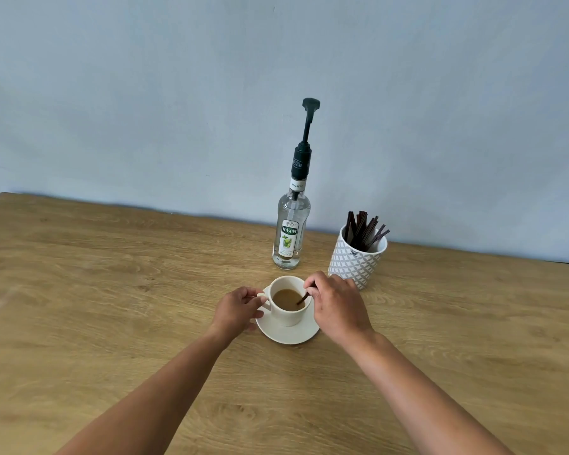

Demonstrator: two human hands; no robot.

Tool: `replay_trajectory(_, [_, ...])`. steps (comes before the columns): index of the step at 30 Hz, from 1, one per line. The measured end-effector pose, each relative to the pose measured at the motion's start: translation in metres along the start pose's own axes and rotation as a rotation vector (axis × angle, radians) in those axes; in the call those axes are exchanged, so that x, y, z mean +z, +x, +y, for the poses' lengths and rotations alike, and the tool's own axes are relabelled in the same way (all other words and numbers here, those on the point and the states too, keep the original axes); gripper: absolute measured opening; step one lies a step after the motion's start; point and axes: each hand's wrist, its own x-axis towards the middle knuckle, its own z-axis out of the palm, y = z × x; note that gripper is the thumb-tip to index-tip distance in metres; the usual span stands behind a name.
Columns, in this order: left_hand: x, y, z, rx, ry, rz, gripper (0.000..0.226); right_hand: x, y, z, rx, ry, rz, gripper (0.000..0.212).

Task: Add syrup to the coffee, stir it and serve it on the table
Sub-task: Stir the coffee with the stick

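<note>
A white cup [288, 315] of light brown coffee [286, 298] stands on a white saucer [289, 334] in the middle of the wooden table [112, 290]. My left hand [239, 308] pinches the cup's handle on its left side. My right hand [335, 303] pinches a dark stirrer [303, 298] whose lower end dips into the coffee. Behind the cup a clear syrup bottle [291, 231] with a tall black pump stands upright near the wall.
A white patterned pot [355, 261] holding several dark stirrers stands right of the bottle, just behind my right hand. A pale blue wall runs along the table's far edge. Bare wood stretches to the left and right of the saucer.
</note>
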Motion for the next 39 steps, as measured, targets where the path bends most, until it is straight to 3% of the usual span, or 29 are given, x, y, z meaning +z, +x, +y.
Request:
replay_trajectory(6, [-0.0005, -0.0003, 0.0002, -0.006, 0.011, 0.001, 0.014, 0.0040, 0.0030, -0.0077, -0.011, 0.115, -0.001, 0.006])
replay_trajectory(15, [-0.0005, -0.0016, 0.0024, -0.005, 0.029, 0.001, 0.015, 0.0019, 0.0051, -0.0010, 0.023, -0.018, -0.034, 0.011])
replay_trajectory(24, [-0.0010, -0.0003, 0.0008, -0.008, 0.034, -0.005, 0.015, 0.0048, 0.0051, -0.0078, 0.033, 0.129, -0.017, 0.006])
replay_trajectory(33, [-0.0018, 0.0028, -0.0017, -0.004, 0.030, -0.009, 0.013, 0.0027, 0.0029, -0.0022, 0.013, -0.024, -0.059, 0.011])
replay_trajectory(39, [-0.0010, 0.0043, -0.0025, -0.009, 0.030, -0.004, 0.011, 0.0010, 0.0033, -0.0056, 0.016, 0.071, -0.035, 0.008])
